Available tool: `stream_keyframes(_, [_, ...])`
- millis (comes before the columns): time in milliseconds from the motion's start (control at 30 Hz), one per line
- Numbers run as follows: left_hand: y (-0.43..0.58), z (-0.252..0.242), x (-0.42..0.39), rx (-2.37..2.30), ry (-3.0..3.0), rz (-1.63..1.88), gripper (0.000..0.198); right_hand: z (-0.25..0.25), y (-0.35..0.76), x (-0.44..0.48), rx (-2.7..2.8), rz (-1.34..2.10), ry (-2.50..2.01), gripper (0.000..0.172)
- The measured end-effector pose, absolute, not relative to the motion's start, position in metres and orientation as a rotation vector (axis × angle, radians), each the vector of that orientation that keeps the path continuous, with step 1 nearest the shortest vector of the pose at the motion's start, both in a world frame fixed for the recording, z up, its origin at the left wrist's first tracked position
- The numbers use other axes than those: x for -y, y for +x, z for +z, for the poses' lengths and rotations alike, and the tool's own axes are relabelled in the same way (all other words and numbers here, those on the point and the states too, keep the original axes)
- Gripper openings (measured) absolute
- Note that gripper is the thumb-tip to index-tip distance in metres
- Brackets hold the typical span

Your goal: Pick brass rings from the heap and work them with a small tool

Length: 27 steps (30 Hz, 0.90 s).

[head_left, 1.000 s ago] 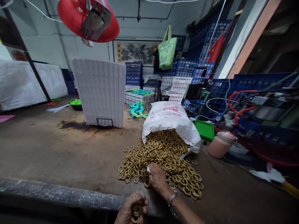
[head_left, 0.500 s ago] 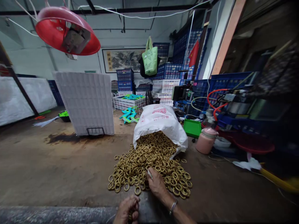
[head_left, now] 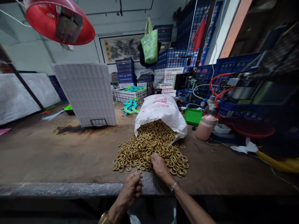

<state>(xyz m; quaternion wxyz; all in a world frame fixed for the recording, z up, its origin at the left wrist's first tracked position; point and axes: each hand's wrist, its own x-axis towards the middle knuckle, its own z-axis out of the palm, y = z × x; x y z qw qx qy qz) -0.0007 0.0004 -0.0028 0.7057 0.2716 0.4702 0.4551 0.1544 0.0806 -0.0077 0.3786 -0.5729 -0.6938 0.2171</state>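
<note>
A heap of gold-coloured rings (head_left: pixel 149 149) spills onto the table from the mouth of a white woven sack (head_left: pixel 161 112) with red print. My right hand (head_left: pixel 161 169) is closed at the heap's near side, its fingers among the rings. A small, narrow pale tool (head_left: pixel 154 159) sticks out at its thumb and fingertips; its kind is unclear. Just in front of the heap, near the table edge, my left hand (head_left: pixel 132 187) has its fingers curled shut. What lies inside them is hidden. One loose ring (head_left: pixel 139 170) sits right by its fingertips.
A white ribbed panel (head_left: pixel 86 96) stands at left behind a dark stain. Beyond the sack are turquoise-green plastic pieces (head_left: pixel 130 106) and stacked crates (head_left: pixel 169 74). At right stand a green tray (head_left: pixel 193 116) and pink jar (head_left: pixel 206 127). A red lamp (head_left: pixel 60 21) hangs upper left.
The camera view has tipped downward, so the table's front edge and more of both forearms show. Both hands stay closed, near the same spots by the rings.
</note>
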Motion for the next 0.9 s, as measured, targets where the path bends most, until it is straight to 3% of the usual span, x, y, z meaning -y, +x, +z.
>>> stream_keyframes(400, [0.02,0.028,-0.047,-1.175,0.912,1.095,0.028,0.0,0.156,-0.077,1.81,0.654,-1.426,0.026])
stream_keyframes(900, [0.017,0.022,-0.063,-1.121,0.668,0.878,0.029,0.018,0.144,-0.067,1.698,0.931,-1.257,0.026])
